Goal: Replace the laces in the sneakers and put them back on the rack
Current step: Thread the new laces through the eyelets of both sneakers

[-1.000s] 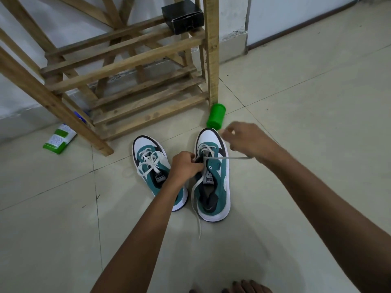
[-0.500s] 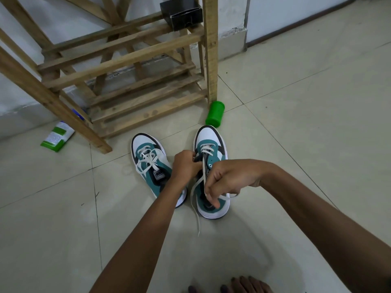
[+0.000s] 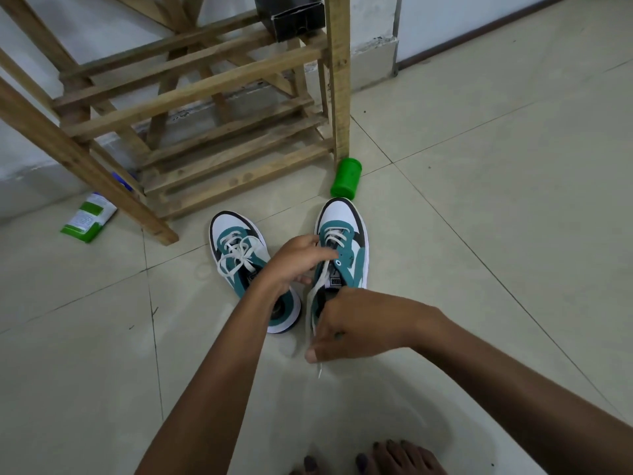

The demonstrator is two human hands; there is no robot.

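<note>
Two teal, white and black sneakers stand side by side on the tiled floor. The left sneaker (image 3: 239, 255) has its white lace tied in a bow. The right sneaker (image 3: 346, 241) is laced only near the toe. My left hand (image 3: 296, 260) pinches the white lace (image 3: 317, 286) at the right sneaker's eyelets. My right hand (image 3: 356, 323) covers that sneaker's heel and grips the lace's loose end, whose tip hangs below my thumb. The wooden rack (image 3: 219, 97) stands just behind the shoes.
A green plastic cup (image 3: 346, 178) lies on its side by the rack's right post. A black box (image 3: 291, 15) sits on an upper rack slat. A green and white packet (image 3: 89, 217) lies on the floor at left. My bare toes (image 3: 383, 457) show at the bottom edge.
My right hand swung from beyond the right sneaker's toe side back toward me, dropping over the heel with the lace end. My left hand stayed at the eyelets.
</note>
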